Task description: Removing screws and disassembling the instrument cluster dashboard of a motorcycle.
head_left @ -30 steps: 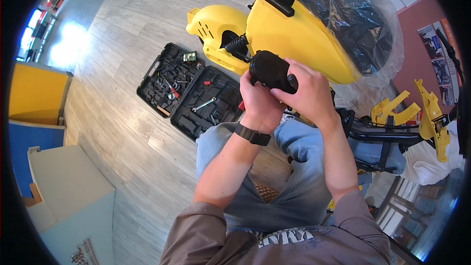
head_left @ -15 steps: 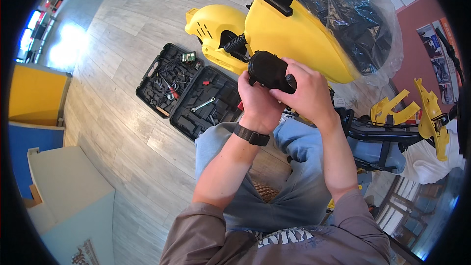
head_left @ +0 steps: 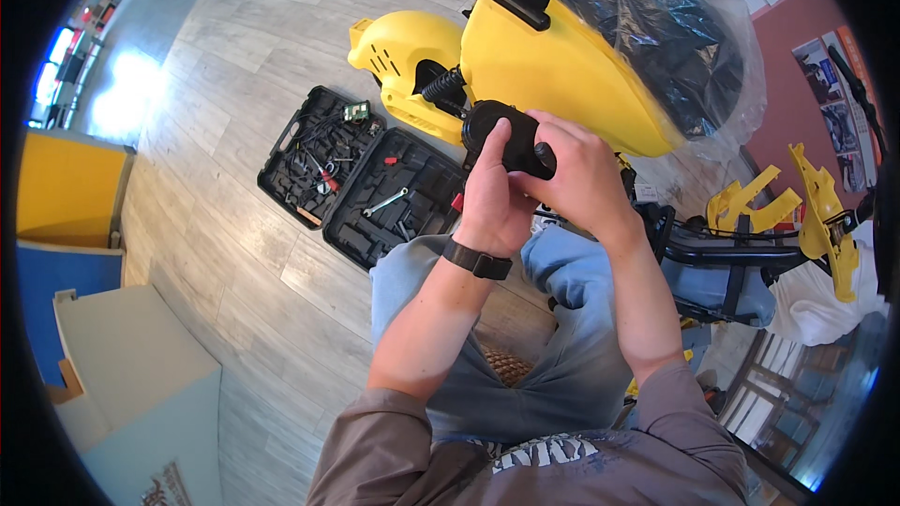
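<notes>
My left hand grips a rounded black plastic part, its thumb pressed upright on the near face. My right hand is wrapped round the right side of the same part, beside a short black stub. Just beyond sits a large yellow vehicle body with a black bent bar, a black spring and a rounded yellow shell. Some of my fingers are hidden behind the part.
An open black tool case with a wrench lies left of my knees. Black frame tubing and yellow brackets are at right. Wrapped black padding is at top right; cabinets stand left.
My left thumb has come up onto the face of the black part. Both hands and the part have shifted slightly left.
</notes>
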The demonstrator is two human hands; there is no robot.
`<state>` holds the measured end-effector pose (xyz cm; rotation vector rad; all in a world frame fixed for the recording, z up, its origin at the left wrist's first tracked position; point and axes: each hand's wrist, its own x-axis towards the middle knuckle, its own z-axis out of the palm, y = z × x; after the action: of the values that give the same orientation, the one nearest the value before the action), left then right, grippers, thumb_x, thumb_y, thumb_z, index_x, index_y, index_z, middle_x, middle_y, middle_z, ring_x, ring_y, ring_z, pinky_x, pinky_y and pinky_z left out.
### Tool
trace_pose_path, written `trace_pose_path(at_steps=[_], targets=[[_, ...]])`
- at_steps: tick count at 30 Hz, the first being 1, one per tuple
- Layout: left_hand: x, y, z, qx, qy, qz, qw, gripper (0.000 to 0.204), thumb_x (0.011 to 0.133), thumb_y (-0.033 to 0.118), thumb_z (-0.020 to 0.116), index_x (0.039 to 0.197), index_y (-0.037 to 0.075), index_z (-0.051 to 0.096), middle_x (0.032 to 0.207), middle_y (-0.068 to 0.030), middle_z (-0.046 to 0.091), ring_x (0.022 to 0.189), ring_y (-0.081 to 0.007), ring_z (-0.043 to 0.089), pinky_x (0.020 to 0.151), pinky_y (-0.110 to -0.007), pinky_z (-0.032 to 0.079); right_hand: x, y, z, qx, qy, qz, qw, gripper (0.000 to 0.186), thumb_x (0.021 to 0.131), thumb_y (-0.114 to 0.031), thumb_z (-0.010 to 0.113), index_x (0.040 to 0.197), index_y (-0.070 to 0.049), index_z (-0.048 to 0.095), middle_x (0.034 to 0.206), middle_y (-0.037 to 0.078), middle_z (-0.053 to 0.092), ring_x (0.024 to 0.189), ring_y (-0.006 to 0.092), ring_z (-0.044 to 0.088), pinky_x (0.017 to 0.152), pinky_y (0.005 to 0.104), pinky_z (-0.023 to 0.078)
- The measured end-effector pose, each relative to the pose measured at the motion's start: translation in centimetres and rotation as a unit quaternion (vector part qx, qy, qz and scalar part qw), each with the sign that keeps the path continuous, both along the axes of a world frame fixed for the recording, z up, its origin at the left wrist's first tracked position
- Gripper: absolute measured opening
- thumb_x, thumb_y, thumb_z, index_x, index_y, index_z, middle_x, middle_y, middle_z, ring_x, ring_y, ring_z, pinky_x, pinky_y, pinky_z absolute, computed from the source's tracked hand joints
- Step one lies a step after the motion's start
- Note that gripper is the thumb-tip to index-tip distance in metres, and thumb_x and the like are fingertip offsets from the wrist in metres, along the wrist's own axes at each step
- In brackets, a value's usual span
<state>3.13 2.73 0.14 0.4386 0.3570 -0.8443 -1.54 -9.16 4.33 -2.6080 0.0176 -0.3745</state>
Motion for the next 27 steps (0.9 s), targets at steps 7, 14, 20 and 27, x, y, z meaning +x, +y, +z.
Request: trace_pose_path(at_steps=[7, 14, 20, 27], targets=[[0.5, 1.0, 1.5, 0.074, -0.001, -0.010, 0.997, 0.043, 0.102, 0.047, 0.053, 0.131, 0.016, 0.060, 0.125, -0.0022, 0.066, 0.117, -0.0195, 0.060, 0.104, -0.042, 0.042, 0.2, -1.0, 0.0, 0.079, -0.026, -0.014, 0.996, 0.034, 0.077, -0.023, 0.085, 0.094, 0.001, 0.067, 0.125, 0.020, 0.069, 0.112, 0.0375, 0.067, 0.092, 0.0426, 0.053], [2.3, 2.5, 1.1, 0.064, -0.009, 0.039, 0.997, 0.052, 0.103, 0.049, 0.051, 0.136, 0.010, 0.057, 0.134, -0.0091, 0.063, 0.126, -0.0259, 0.056, 0.112, -0.048, 0.037, 0.9, -2.4, -1.4, 0.275, -0.152, -0.122, 0.941, 0.024, 0.092, -0.017, 0.073, 0.085, 0.004, 0.063, 0.079, 0.006, 0.069, 0.064, 0.0092, 0.051, 0.063, 0.0288, 0.045], [2.8, 3.2, 1.9, 0.054, -0.047, 0.071, 0.995, 0.053, 0.103, 0.050, 0.050, 0.135, 0.009, 0.058, 0.134, -0.0098, 0.063, 0.126, -0.0263, 0.057, 0.110, -0.047, 0.039, 1.0, -3.3, -3.2, 0.390, -0.038, -0.155, 0.907, 0.026, 0.092, -0.021, 0.074, 0.084, 0.000, 0.062, 0.080, 0.005, 0.068, 0.069, 0.0099, 0.058, 0.066, 0.0289, 0.050], [3.0, 3.7, 1.9, 0.048, -0.058, 0.075, 0.994, 0.052, 0.102, 0.051, 0.052, 0.133, 0.010, 0.059, 0.131, -0.0087, 0.066, 0.121, -0.0237, 0.061, 0.105, -0.041, 0.044, 1.0, -2.2, -1.6, 0.586, 0.124, -0.157, 0.785, 0.026, 0.091, -0.021, 0.075, 0.086, -0.010, 0.053, 0.089, 0.005, 0.067, 0.081, 0.0184, 0.072, 0.070, 0.0327, 0.059]])
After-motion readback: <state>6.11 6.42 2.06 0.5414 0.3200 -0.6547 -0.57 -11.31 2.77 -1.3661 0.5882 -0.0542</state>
